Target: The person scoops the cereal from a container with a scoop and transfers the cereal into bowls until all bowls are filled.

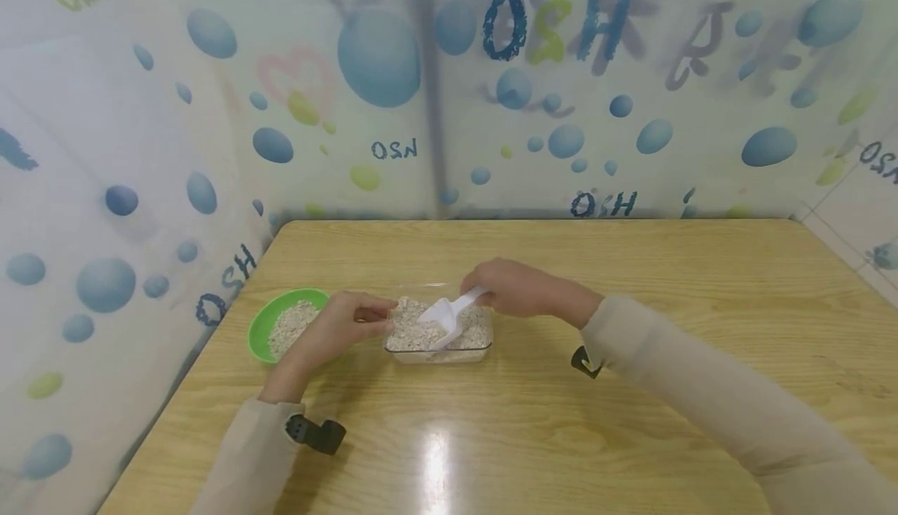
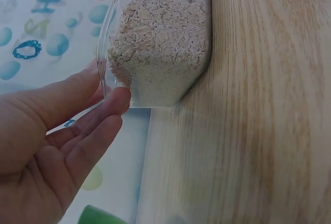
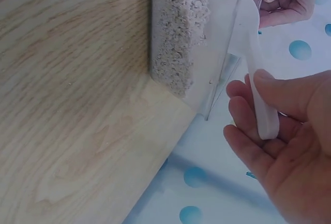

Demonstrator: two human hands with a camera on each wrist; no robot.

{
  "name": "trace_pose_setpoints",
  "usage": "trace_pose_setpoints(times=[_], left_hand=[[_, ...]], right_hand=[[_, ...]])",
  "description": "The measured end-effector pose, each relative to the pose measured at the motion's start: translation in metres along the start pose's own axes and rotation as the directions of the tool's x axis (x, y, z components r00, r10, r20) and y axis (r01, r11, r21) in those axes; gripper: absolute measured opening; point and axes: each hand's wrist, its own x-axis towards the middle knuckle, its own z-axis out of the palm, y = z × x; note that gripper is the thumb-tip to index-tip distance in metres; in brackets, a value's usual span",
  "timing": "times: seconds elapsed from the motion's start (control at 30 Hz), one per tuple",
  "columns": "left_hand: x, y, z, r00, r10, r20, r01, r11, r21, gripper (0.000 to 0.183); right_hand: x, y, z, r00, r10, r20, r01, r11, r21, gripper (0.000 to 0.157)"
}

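Observation:
A clear plastic container full of rolled oats stands on the table. My left hand pinches its left end at the rim; in the left wrist view the thumb and fingertips meet the clear wall. From the other side, my right hand grips a white plastic scoop by its handle. The scoop's head is down at the oats, tilted toward the left. In the right wrist view the thumb presses on the handle, with the fingers curled beneath it.
A green bowl with more oats sits left of the container, partly hidden behind my left hand. The wooden table reaches back to a patterned curtain, and another curtain side hangs along the left edge.

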Motion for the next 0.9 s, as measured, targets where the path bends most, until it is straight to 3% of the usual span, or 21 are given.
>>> trace_pose_setpoints(times=[0.23,0.53,0.9], left_hand=[[0.000,0.002,0.000,1.000,-0.015,0.008,0.015,1.000,-0.003,0.036],[0.000,0.001,0.000,1.000,-0.030,0.004,0.030,0.999,-0.015,0.035],[0.001,-0.003,0.000,1.000,0.000,0.004,0.000,1.000,-0.001,0.036]], right_hand=[[-0.006,0.007,0.007,0.998,-0.037,-0.047,0.036,0.999,-0.019,0.020],[-0.014,0.012,0.009,0.989,-0.068,-0.128,0.074,0.997,0.039,0.017],[-0.025,0.022,0.017,0.982,-0.032,-0.184,0.044,0.997,0.066,0.020]])
